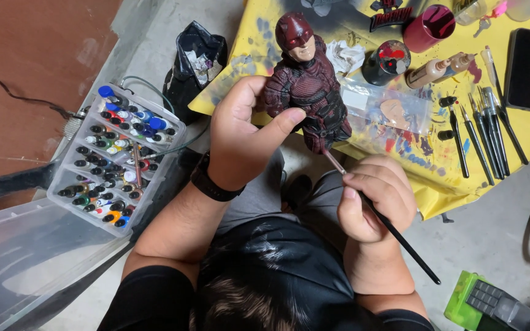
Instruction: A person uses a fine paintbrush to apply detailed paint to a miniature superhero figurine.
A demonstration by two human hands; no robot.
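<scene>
My left hand (pixel 240 132) grips a dark red masked figure bust (pixel 307 86) by its left arm, holding it upright above my lap. My right hand (pixel 375 199) pinches a thin black paintbrush (pixel 394 230) like a pen. The brush tip touches the lower edge of the bust. A black watch sits on my left wrist (pixel 213 182). Both hands hover in front of a yellow paint-stained table cover (pixel 437 184).
A clear box of several small paint bottles (pixel 115 159) stands at left. On the yellow cover lie several brushes (pixel 483 132), a dark red cup (pixel 429 27), squeeze bottles (pixel 427 73), a round palette (pixel 391 58), a plastic bag (pixel 387 110) and a black case (pixel 526 67). A black bag (pixel 194 61) sits behind.
</scene>
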